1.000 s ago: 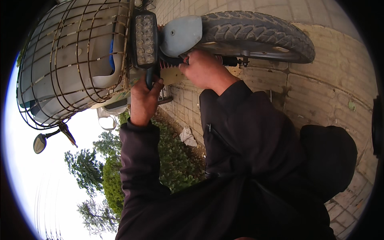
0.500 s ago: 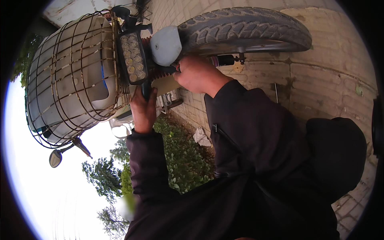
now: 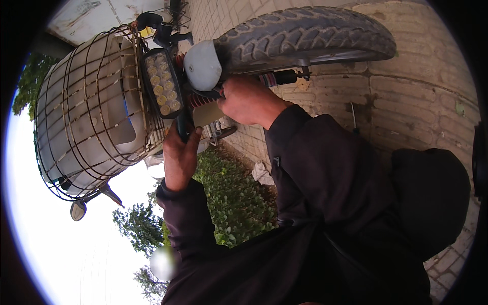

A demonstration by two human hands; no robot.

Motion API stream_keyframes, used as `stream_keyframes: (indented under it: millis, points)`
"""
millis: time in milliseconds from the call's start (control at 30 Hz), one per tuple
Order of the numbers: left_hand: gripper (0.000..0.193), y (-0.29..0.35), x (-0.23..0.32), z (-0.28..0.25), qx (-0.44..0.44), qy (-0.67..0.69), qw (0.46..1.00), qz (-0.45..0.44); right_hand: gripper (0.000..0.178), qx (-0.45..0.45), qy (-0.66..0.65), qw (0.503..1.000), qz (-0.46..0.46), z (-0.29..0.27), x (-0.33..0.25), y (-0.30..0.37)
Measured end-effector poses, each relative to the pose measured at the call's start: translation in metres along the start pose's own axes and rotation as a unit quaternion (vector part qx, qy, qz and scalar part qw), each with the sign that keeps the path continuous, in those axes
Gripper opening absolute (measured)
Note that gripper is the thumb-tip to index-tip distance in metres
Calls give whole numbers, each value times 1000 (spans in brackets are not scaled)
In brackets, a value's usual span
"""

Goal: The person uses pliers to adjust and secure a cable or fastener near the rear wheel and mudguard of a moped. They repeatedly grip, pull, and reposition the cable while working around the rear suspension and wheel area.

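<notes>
A rectangular LED lamp (image 3: 163, 84) in a black housing sits between a wire basket (image 3: 91, 112) and the front wheel (image 3: 305, 38) of a two-wheeler. My left hand (image 3: 180, 157) is closed around a dark part (image 3: 184, 127) at the lamp's lower end. Beside the grey front fender (image 3: 203, 65), my right hand (image 3: 251, 101) is closed near the fork; what its fingertips hold is hidden. A red spring-like boot (image 3: 202, 99) shows between the hands, and a shock absorber (image 3: 279, 78) runs past my right hand toward the wheel hub.
On the paving (image 3: 406, 96) lies a thin metal tool with a dark handle (image 3: 355, 122). Green shrubs (image 3: 231, 198) and a crumpled pale cloth or paper (image 3: 262, 174) are beyond my arms. A mirror (image 3: 78, 210) sticks out below the basket.
The lamp and fender have shifted slightly left in view, and the lamp looks more tilted. My left hand has moved a little lower with it. Both hands keep their closed hold.
</notes>
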State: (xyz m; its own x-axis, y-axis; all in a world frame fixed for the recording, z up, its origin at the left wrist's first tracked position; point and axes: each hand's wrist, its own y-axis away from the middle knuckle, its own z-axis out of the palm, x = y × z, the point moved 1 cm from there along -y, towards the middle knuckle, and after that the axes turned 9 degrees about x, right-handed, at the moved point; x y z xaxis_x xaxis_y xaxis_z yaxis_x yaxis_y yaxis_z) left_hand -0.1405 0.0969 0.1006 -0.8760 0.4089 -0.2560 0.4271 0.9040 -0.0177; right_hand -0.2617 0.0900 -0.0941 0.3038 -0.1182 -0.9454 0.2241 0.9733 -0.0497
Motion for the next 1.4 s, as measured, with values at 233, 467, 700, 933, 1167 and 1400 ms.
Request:
stream_keyframes:
  millis: [233,467,700,933,1167,1400]
  points:
    - [24,0,-3,6,38,-45,997,45,24,-6,-4,1000,6,-1,0,0]
    - [33,-10,-27,40,58,27,998,14,24,-7,-3,1000,7,2,4,-1]
    - [34,-1,-27,40,103,-46,993,37,37,-20,42,999,-6,4,0,-3]
    - [24,2,-23,32,87,43,995,-15,34,-45,78,996,23,1,-2,-1]
    - [17,9,-26,36,171,19,983,67,36,29,46,998,-24,11,5,-3]
    - [28,15,-32,55,209,118,968,66,27,-56,-95,988,112,4,4,-4]
